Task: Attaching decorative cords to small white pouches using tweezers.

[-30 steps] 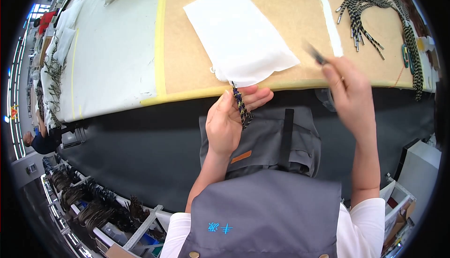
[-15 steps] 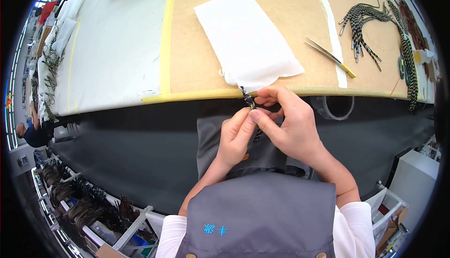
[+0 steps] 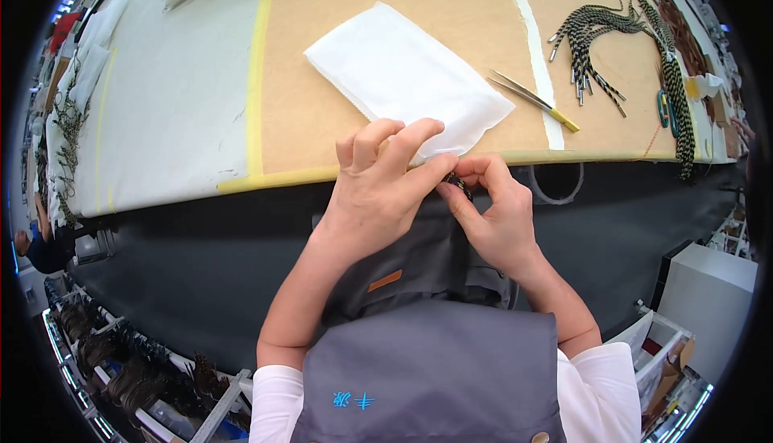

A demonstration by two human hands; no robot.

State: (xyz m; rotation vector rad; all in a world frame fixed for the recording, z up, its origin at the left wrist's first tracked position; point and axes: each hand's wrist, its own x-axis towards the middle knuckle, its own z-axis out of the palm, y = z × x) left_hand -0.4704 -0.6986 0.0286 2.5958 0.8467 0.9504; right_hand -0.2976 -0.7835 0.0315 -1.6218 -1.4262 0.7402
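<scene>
A short length of dark braided cord [image 3: 459, 184] with pale flecks shows between my hands, at the near edge of the table. The fingers of my right hand [image 3: 498, 216] pinch it from the right. My left hand [image 3: 374, 185] is back-up over the near corner of a white cloth-like pouch [image 3: 403, 68]; its forefinger presses at the cord's upper end, the thumb is hidden beneath, and the other fingers are lifted and spread. The pouch lies flat on the tan tabletop [image 3: 322, 0], its near corner partly covered by my left hand.
To the right lie tweezers [image 3: 538, 103] with a yellow end, a bundle of patterned cords [image 3: 581, 40] with metal tips, and green-handled snips [image 3: 663, 109]. A clear round rim [image 3: 555, 200] hangs below the table edge. Another person [image 3: 44, 250] is at far left.
My left hand has risen and turned back-up, its outer fingers spreading over the pouch's near corner. My right hand still pinches the cord. The whole view has shifted a little.
</scene>
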